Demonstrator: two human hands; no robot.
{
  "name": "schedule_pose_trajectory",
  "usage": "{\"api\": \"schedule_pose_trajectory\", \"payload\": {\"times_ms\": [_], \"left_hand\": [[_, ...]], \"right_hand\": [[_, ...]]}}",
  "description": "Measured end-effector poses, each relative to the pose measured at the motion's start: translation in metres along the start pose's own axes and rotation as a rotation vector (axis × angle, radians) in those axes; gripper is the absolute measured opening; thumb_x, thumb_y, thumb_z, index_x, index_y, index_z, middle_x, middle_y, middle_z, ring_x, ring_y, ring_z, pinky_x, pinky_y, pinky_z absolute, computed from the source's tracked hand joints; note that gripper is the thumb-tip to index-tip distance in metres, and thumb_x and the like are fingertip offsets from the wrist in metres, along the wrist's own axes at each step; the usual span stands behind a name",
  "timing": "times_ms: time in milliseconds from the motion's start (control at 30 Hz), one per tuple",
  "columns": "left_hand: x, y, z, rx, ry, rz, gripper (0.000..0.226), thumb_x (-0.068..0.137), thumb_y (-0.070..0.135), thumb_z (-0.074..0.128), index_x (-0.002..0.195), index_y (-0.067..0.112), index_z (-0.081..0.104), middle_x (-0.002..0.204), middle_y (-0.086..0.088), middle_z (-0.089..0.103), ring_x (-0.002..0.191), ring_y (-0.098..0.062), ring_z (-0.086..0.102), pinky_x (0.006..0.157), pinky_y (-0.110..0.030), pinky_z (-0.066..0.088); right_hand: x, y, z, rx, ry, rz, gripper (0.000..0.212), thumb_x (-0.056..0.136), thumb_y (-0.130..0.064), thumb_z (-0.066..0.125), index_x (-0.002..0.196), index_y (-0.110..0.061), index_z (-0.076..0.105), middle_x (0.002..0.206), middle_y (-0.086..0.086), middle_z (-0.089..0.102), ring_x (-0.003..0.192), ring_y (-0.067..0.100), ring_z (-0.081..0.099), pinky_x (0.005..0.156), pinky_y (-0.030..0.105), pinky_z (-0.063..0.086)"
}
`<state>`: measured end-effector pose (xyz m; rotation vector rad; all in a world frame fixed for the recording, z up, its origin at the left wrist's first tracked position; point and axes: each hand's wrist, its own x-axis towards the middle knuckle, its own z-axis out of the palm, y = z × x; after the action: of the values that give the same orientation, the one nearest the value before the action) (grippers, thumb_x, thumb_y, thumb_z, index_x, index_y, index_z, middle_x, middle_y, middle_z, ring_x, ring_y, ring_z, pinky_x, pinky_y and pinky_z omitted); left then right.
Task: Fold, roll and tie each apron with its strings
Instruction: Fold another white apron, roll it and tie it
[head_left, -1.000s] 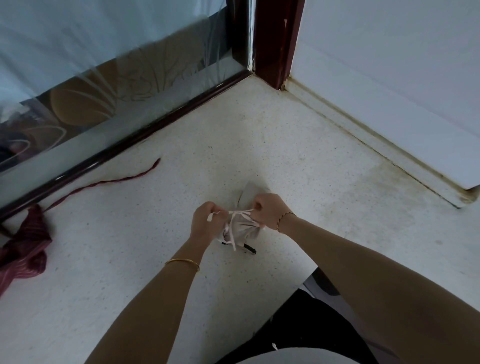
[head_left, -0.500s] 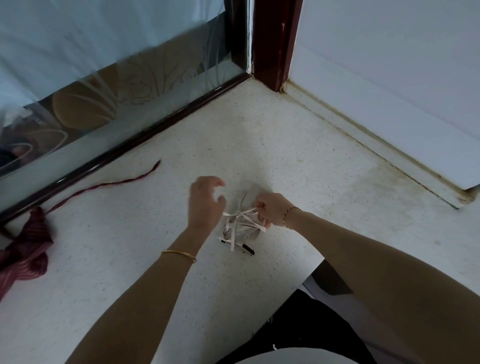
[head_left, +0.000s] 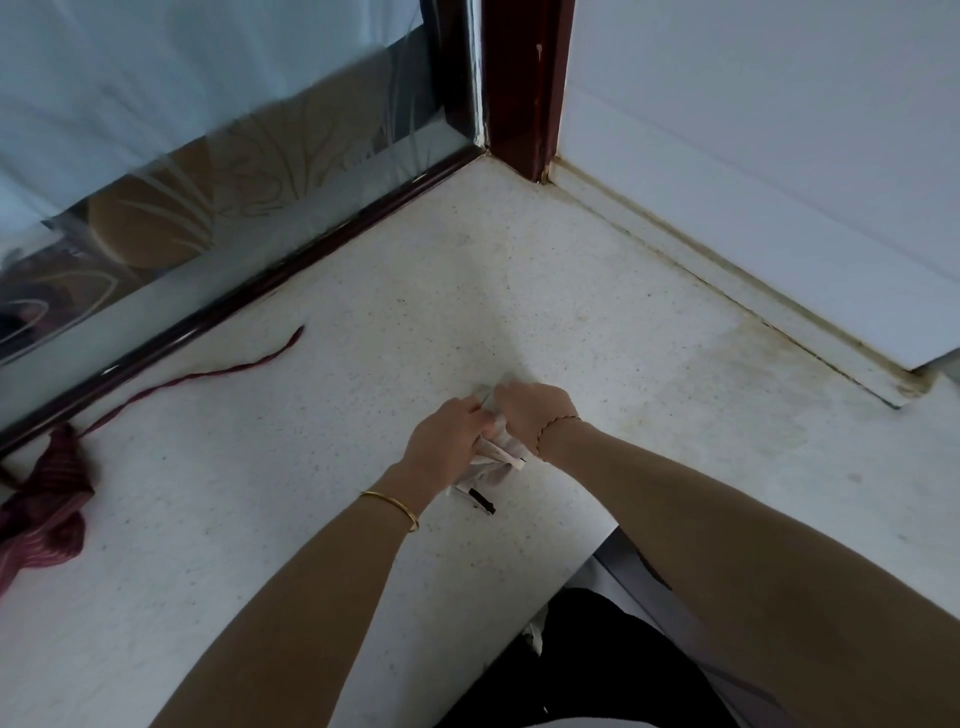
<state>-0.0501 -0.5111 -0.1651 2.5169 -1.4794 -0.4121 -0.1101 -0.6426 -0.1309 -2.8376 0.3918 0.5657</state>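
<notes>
Your left grip and right grip clasp the rolled pale-grey cloth apron at centre, seemingly tied; the crumpled maroon striped apron, far left, lies unrolled.

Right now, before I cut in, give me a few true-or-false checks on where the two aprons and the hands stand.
1. The left hand and right hand both grip the pale apron. True.
2. The maroon apron is rolled and tied. False: it lies in a loose heap, its string trailing over the counter.
3. The maroon apron lies left of both hands. True.
4. The pale apron touches the glass panel. False: it sits mid-counter, apart from the glass panel.
</notes>
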Motion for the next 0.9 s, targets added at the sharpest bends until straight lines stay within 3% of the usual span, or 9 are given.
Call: {"api": "schedule_pose_trajectory", "payload": {"times_ms": [133, 267, 367, 467, 567, 667, 767, 833, 900], "left_hand": [[0.002, 0.007, 0.003, 0.006, -0.005, -0.029, 0.006, 0.089, 0.015, 0.056, 0.093, 0.011, 0.058, 0.096, -0.006, 0.054, 0.090, -0.021, 0.049, 0.065, -0.027, 0.038], [0.002, 0.011, 0.000, 0.014, 0.027, -0.043, 0.019, 0.096, 0.027, 0.049, 0.091, 0.012, 0.060, 0.087, -0.004, 0.053, 0.080, -0.019, 0.048, 0.063, -0.025, 0.031], [0.012, 0.018, -0.012, -0.067, 0.054, -0.079, 0.025, 0.096, 0.027, 0.050, 0.078, 0.014, 0.059, 0.077, 0.001, 0.052, 0.071, -0.017, 0.049, 0.061, -0.023, 0.033], [0.030, 0.034, -0.037, -0.098, 0.095, -0.081, 0.014, 0.092, 0.021, 0.056, 0.079, 0.020, 0.054, 0.078, 0.005, 0.051, 0.075, -0.012, 0.049, 0.064, -0.020, 0.036], [0.060, 0.057, -0.071, -0.145, 0.176, -0.046, 0.007, 0.088, 0.017, 0.059, 0.082, 0.017, 0.057, 0.080, 0.006, 0.053, 0.079, -0.013, 0.051, 0.065, -0.023, 0.036], [0.088, 0.083, -0.108, -0.163, 0.286, 0.021, 0.005, 0.085, 0.014, 0.060, 0.081, 0.012, 0.059, 0.077, 0.003, 0.058, 0.077, -0.018, 0.055, 0.062, -0.030, 0.044], [0.111, 0.109, -0.146, -0.137, 0.420, 0.057, 0.006, 0.088, 0.011, 0.057, 0.083, 0.008, 0.058, 0.081, -0.004, 0.061, 0.077, -0.020, 0.055, 0.066, -0.038, 0.048], [0.126, 0.124, -0.171, -0.127, 0.495, 0.067, 0.005, 0.089, 0.012, 0.055, 0.086, 0.008, 0.057, 0.085, -0.005, 0.060, 0.082, -0.022, 0.054, 0.067, -0.038, 0.046], [0.139, 0.138, -0.196, -0.121, 0.527, 0.092, 0.004, 0.089, 0.013, 0.056, 0.087, 0.010, 0.056, 0.085, -0.003, 0.057, 0.084, -0.023, 0.054, 0.066, -0.036, 0.044]], "right_hand": [[0.000, -0.003, 0.005, 0.018, 0.040, 0.009, 0.023, 0.097, -0.007, 0.040, 0.115, -0.005, 0.053, 0.108, 0.010, 0.059, 0.097, 0.028, 0.060, 0.075, 0.035, 0.048], [-0.002, 0.027, 0.005, 0.458, -0.010, 0.040, 0.013, 0.093, -0.007, 0.036, 0.096, -0.011, 0.048, 0.084, 0.006, 0.055, 0.077, 0.026, 0.053, 0.056, 0.027, 0.040], [-0.014, 0.056, -0.006, 0.663, 0.050, 0.102, 0.020, 0.092, -0.005, 0.037, 0.098, -0.013, 0.054, 0.092, 0.007, 0.064, 0.081, 0.024, 0.063, 0.072, 0.035, 0.053], [-0.027, 0.076, -0.028, 0.714, 0.034, 0.094, 0.018, 0.090, -0.009, 0.048, 0.092, -0.013, 0.065, 0.097, 0.004, 0.066, 0.093, 0.022, 0.062, 0.086, 0.036, 0.052], [-0.039, 0.091, -0.063, 0.710, 0.048, 0.109, 0.019, 0.087, -0.009, 0.051, 0.094, -0.012, 0.068, 0.101, 0.003, 0.062, 0.096, 0.021, 0.056, 0.083, 0.033, 0.050], [-0.047, 0.107, -0.108, 0.791, 0.154, 0.191, 0.017, 0.088, -0.011, 0.053, 0.100, -0.009, 0.065, 0.105, 0.009, 0.059, 0.094, 0.027, 0.060, 0.077, 0.040, 0.057], [-0.060, 0.125, -0.152, 0.835, 0.095, 0.263, 0.011, 0.091, -0.024, 0.058, 0.094, -0.015, 0.062, 0.099, 0.008, 0.055, 0.091, 0.028, 0.062, 0.075, 0.045, 0.058], [-0.070, 0.135, -0.179, 0.968, 0.077, 0.269, 0.012, 0.089, -0.027, 0.063, 0.085, -0.015, 0.062, 0.093, 0.010, 0.060, 0.086, 0.027, 0.066, 0.077, 0.048, 0.057], [-0.078, 0.144, -0.204, 1.158, 0.182, 0.263, 0.020, 0.086, -0.024, 0.068, 0.095, -0.008, 0.060, 0.097, 0.014, 0.064, 0.086, 0.027, 0.066, 0.079, 0.048, 0.057]]}}
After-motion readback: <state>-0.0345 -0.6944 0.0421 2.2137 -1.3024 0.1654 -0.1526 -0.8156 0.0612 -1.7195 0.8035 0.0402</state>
